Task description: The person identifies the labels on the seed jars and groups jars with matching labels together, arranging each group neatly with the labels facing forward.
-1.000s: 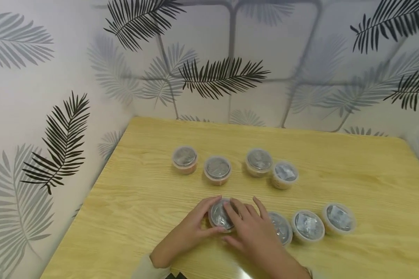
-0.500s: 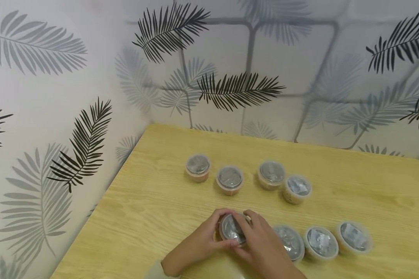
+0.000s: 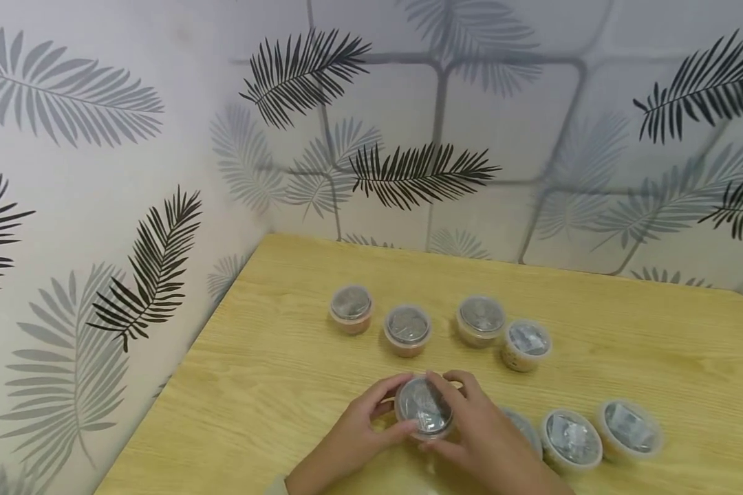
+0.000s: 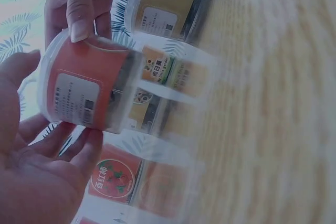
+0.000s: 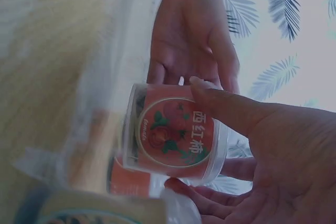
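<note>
Both hands hold a small clear plastic tub [image 3: 422, 404] with a silvery lid and a red tomato label. My left hand [image 3: 356, 430] grips its left side, thumb at the near rim and fingers at the far side. From the right, my right hand [image 3: 486, 436] grips it too; in the right wrist view, its thumb lies over the red label [image 5: 176, 132]. The left wrist view shows a white barcode sticker [image 4: 76, 98] on the tub's other side. The tub appears slightly raised off the table. Partly hidden behind my right hand stands another tub [image 3: 523, 430].
Two red-labelled tubs [image 3: 351, 309] stand at the back left of the wood-grain table [image 3: 254, 385]. Two yellowish tubs [image 3: 480, 322] stand right of them. Nearer, at the right, are two more lidded tubs [image 3: 571, 440]. A leaf-patterned wall [image 3: 495, 234] borders the table's far edge.
The tub between both hands has come up slightly and its lid tilts more. My right fingers have shifted from over the lid toward its right side. The head view has swung left and up.
</note>
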Tool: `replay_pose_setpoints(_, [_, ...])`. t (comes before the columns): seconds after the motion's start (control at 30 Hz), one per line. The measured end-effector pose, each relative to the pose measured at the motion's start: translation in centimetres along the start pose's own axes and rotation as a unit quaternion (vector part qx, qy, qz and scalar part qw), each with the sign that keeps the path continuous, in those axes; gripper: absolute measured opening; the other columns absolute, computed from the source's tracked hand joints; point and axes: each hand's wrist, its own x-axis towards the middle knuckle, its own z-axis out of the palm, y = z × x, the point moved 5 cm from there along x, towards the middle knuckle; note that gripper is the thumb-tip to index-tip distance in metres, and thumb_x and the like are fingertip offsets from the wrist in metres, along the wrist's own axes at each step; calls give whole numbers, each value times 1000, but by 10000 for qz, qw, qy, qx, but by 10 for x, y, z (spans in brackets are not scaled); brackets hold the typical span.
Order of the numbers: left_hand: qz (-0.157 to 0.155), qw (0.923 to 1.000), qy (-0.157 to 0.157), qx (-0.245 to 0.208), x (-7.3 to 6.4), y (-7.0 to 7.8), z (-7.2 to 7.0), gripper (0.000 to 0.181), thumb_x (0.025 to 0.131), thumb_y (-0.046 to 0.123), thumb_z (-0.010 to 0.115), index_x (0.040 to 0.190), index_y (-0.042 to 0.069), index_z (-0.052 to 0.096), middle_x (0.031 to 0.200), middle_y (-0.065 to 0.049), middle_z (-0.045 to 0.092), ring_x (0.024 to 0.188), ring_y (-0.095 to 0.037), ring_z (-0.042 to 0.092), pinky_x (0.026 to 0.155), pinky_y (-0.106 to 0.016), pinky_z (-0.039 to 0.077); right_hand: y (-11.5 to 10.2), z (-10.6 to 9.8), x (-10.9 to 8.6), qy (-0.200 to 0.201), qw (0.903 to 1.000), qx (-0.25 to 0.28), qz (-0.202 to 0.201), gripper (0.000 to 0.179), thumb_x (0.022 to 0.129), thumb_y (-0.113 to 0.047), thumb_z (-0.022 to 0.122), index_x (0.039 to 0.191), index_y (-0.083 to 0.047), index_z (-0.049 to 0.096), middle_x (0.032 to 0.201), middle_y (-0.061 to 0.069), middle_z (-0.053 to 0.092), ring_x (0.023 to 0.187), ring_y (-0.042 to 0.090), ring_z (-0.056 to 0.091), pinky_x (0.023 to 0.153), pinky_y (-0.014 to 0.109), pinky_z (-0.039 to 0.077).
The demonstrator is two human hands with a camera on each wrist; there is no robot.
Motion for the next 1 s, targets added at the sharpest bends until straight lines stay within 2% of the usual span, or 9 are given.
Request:
replay_pose_setpoints(0.1, [17,9997,187,-131,-1,10,-5,57,88,11,64,138,0,37,139,-12,40,124,-25,43,100,-32,38,1,-3,2,51,9999,-7,114,86,69,-38,81,140,-11,40,125,7,49,95,20,60,72,32,53])
replay_pose_setpoints(0.23, [250,9990,367,-71,0,3,-9,55,88,9,63,137,3,39,139,-10,41,125,-24,41,101,-33,38,3,-6,3,130,9999,-20,96,86,70,-42,78,141,-12,39,124,6,53,98,22,60,74,34,54])
replay_pose_setpoints(0.33, [362,9982,411,-232,-1,-7,-9,54,89,10,62,138,8,39,140,-8,40,125,-24,41,101,-32,37,3,-9,1,179,9994,300,14,85,72,-47,75,141,-12,40,128,5,52,105,22,58,80,37,52])
replay_pose_setpoints(0.43, [360,9971,418,-530,-2,-5,-8,54,90,10,60,140,11,38,140,-7,39,123,-27,41,101,-32,37,5,-15,0,292,9972,692,-64,83,73,-50,72,139,-10,42,130,2,51,110,20,55,87,39,49])
replay_pose_setpoints(0.6, [728,9928,459,-837,-4,5,-8,52,93,8,55,142,9,35,135,-11,42,118,-30,43,98,-34,40,5,-25,1,497,9900,1298,-230,82,73,-50,71,137,-8,44,126,0,55,110,18,55,90,41,46])
replay_pose_setpoints(0.7, [837,9905,622,-902,-6,10,-11,50,94,6,53,141,7,36,131,-14,43,113,-29,47,95,-34,42,5,-26,2,490,9799,1914,-278,78,74,-45,72,136,-6,45,126,3,56,109,19,57,92,38,45])
replay_pose_setpoints(0.77, [767,9901,773,-888,-6,10,-13,47,94,6,53,139,8,40,130,-14,44,109,-28,49,93,-33,44,6,-26,3,408,9693,2410,-248,75,76,-38,73,136,-5,45,128,6,55,109,20,57,92,35,45])
replay_pose_setpoints(0.9, [510,9889,947,-1023,-5,6,-14,44,93,7,55,136,9,43,127,-13,44,106,-26,50,91,-32,47,7,-23,4,154,9416,3363,-58,68,80,-27,73,137,-5,44,127,12,54,109,24,57,90,31,46])
replay_pose_setpoints(1.0, [383,9870,891,-1282,-4,2,-12,45,94,11,55,136,8,42,127,-13,43,108,-25,49,91,-32,47,8,-19,4,-107,9194,3931,46,65,83,-21,71,138,-2,41,127,18,53,110,28,56,88,29,48])
